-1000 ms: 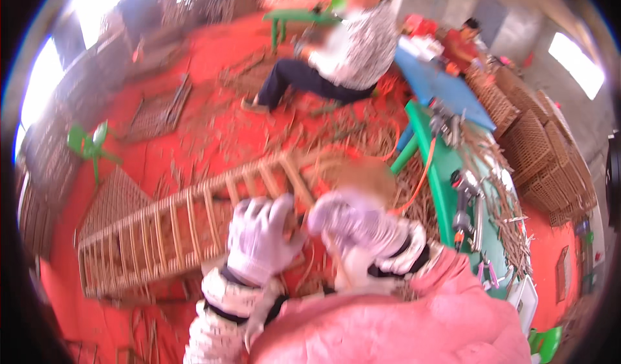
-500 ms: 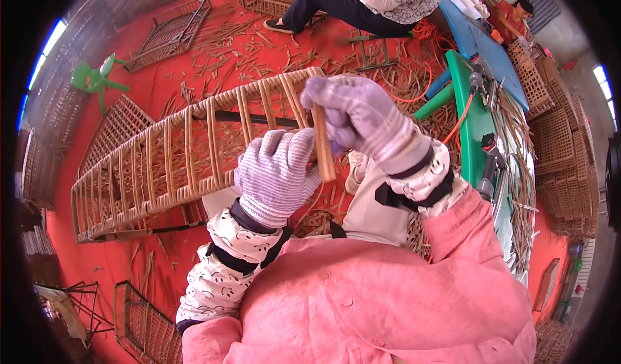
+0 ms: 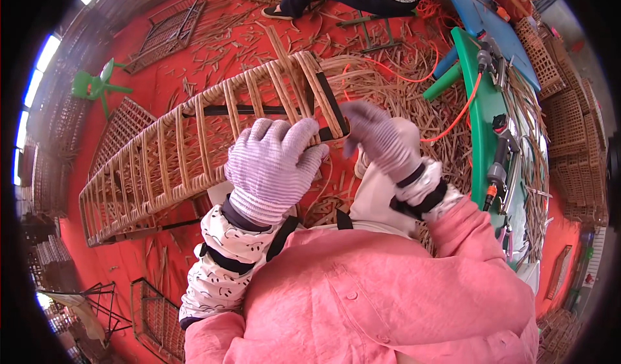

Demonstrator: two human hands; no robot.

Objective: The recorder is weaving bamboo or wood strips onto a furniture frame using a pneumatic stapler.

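Wicker basket frame (image 3: 202, 136), dark-barred: lies left and ahead of the fingers, long axis running lower left to upper right, right end nearest both hands. Left hand (image 3: 275, 166) bends its fingers at the lower rim, pinch hidden; right hand (image 3: 383, 137) curls its fingers beside the strip-wrapped end corner, contact unclear.

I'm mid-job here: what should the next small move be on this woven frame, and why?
Probably draw the flat strip snug at the end of the woven frame with the right hand: dark bar shows bare beside the strip, that hand is at the corner, and the left hand, against the frame nearby, could likely steady it.
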